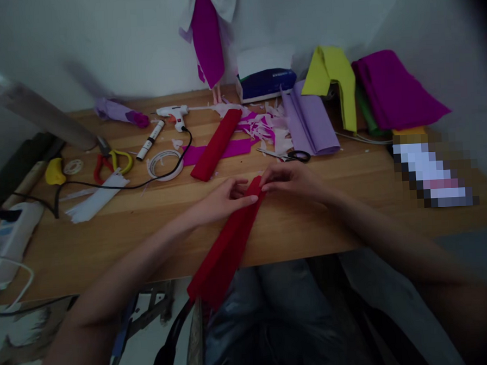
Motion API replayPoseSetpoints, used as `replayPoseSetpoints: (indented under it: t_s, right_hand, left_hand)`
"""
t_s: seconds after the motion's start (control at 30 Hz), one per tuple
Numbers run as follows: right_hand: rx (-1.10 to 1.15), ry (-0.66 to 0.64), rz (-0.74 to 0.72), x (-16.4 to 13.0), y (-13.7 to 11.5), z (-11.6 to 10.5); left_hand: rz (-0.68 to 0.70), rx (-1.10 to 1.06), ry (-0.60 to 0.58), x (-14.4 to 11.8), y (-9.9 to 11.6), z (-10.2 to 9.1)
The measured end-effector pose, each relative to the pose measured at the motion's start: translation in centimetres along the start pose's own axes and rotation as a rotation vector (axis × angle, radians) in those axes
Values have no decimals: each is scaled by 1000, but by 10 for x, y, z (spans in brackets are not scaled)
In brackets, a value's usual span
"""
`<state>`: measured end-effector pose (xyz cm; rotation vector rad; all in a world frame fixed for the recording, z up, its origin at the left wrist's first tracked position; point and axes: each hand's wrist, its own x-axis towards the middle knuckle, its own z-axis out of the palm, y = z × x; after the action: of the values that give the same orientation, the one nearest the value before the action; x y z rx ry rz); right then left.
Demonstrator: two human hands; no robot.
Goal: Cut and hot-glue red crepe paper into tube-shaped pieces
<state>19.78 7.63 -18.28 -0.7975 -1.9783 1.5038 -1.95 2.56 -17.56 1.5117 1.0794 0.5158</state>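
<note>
Two hands meet at the centre of the frame on one folded strip of red crepe paper [230, 243]; we note the left hand [223, 197] pinching its upper end from the left, fingers closed on the paper, and the right hand [292, 177] closed on the same end from the right, fingertips nearly touching the left's. The strip runs from that grip down and leftward across the wooden table [350, 198] and hangs past the near edge over the lap, lower centre. We judge the overhang the main risk: its weight could drag the strip off the edge if either pinch loosens, and crepe this thin may tear or crease if the two hands pull apart unevenly. Both forearms come in low from the bottom corners, wrists level, palms turned down and inward. Just beyond the right hand lie scissors [291, 156], near enough for a sleeve or wrist to knock. A second red roll [217, 146] rests above the hands, apart from them, with pale paper scraps [265, 127] behind it. In the upper left we log a glue gun [173, 114] whose black cord loops past a tape ring [164, 164].
</note>
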Motion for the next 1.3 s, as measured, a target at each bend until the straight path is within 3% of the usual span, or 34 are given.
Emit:
replayPoseSetpoints:
  t_s: [0.23, 0.4, 0.67, 0.8, 0.97, 1.3]
  right_hand:
    - [38, -7, -20, -4, -6, 1]
    - [44, -85, -7, -3, -3, 5]
    - [-10, -147, -8, -6, -2, -2]
    - [8, -148, 24, -5, -3, -3]
    - [66, -188, -13, -4, -4, 0]
    - [4, -238, -41, -8, -5, 8]
  left_hand:
    - [-37, -395, -217, -1, -4, 3]
    - [-84, -485, -132, -9, -5, 14]
    - [-100, -692, -101, -12, -11, 18]
    - [-61, -543, -31, -12, -9, 19]
    - [127, -299, 5, -11, -8, 19]
    - [235, 8, 62, -10, -8, 13]
